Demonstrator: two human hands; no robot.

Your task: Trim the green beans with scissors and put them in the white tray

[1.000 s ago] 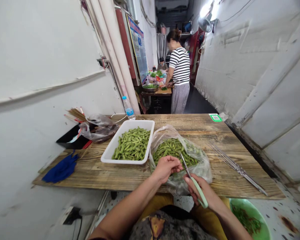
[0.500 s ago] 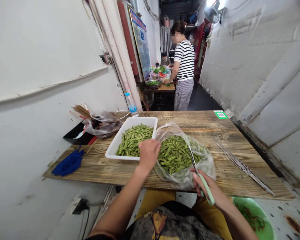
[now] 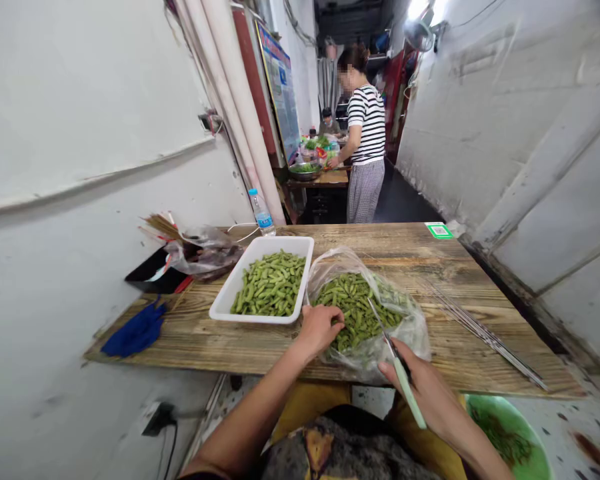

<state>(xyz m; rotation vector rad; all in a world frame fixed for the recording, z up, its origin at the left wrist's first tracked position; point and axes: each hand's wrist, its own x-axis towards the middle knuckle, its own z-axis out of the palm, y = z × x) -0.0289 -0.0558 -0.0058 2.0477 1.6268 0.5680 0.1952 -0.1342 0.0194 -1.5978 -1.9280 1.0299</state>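
My left hand (image 3: 321, 328) reaches over the near left edge of a clear plastic bag (image 3: 414, 333). Its bent fingers touch the heap of green edamame pods (image 3: 353, 303) inside, and their tips are partly hidden. In my right hand (image 3: 420, 377) I hold scissors (image 3: 405, 387) with pale green handles, the blades pointing up and away over the right part of the pods. Left of the bag stands a white plastic tub (image 3: 254, 319), where more edamame pods (image 3: 273, 283) lie heaped.
On the wooden table (image 3: 390, 247) are metal skewers (image 3: 490, 337) at right, a blue cloth (image 3: 136, 330), a black box (image 3: 155, 273) and a water bottle (image 3: 264, 217). A green basin (image 3: 525, 420) stands on the floor. Farther back, a person in a striped shirt (image 3: 367, 123) works at another table.
My left hand has moved from the tub's near right corner down and right to the pods in the bag. The scissors have shifted slightly left and down.
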